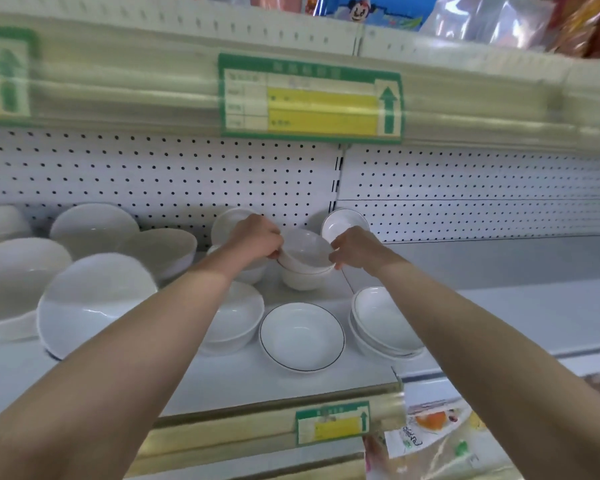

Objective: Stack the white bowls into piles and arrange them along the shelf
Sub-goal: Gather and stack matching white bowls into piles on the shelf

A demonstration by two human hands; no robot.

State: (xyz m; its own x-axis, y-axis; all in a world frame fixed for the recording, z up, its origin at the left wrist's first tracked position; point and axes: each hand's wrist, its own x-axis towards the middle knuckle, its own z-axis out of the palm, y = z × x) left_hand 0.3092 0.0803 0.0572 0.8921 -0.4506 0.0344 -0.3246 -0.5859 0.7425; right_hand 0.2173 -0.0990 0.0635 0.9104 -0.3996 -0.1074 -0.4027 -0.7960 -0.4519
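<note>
The left hand and right hand each hold a curled grip on opposite rims of a white bowl, tilted atop a lower bowl at the far middle of the shelf.

White shelf is seen loaded with white bowls: large bowls crowded at left, dark-rimmed bowl set front-centre, short pile just right of it.
</note>
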